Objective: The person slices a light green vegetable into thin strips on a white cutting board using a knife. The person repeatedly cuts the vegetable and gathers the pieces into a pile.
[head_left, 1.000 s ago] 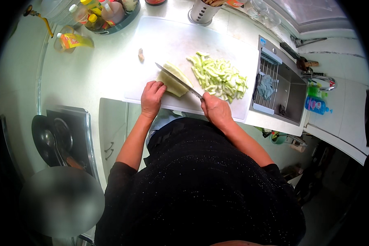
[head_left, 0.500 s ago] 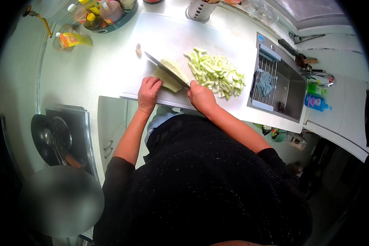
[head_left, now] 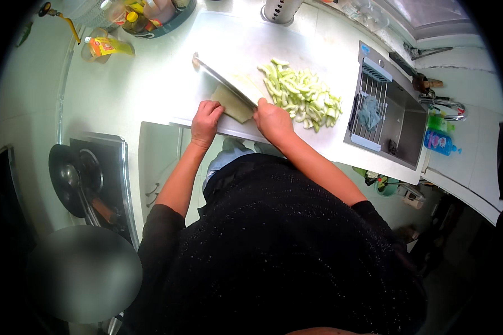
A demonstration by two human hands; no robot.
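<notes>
My right hand point(head_left: 273, 120) is closed round the handle of a kitchen knife point(head_left: 224, 80), whose blade slants away to the far left. Under and beside the blade lies a flat pale green piece of vegetable point(head_left: 229, 105); part of it is hidden by the knife. My left hand point(head_left: 207, 120) presses its curled fingers on the left end of this piece. All of it rests on a white cutting board point(head_left: 223, 33). Right of the knife, a loose heap of pale green vegetable slices point(head_left: 304, 97) covers the board. A small brownish bit point(head_left: 195, 62) shows at the knife's tip.
A sink point(head_left: 399, 111) with a rack and a blue cloth point(head_left: 370, 113) is at the right, soap bottles point(head_left: 439, 142) beyond it. Bottles stand in a round tray point(head_left: 173, 25) at the far left, near a yellow bottle point(head_left: 109, 47). A wok point(head_left: 64, 178) sits on the stove.
The knife has slid forward to the far left, its tip now reaching the brownish bit. My left hand stays on the vegetable piece. The whole view has shifted slightly.
</notes>
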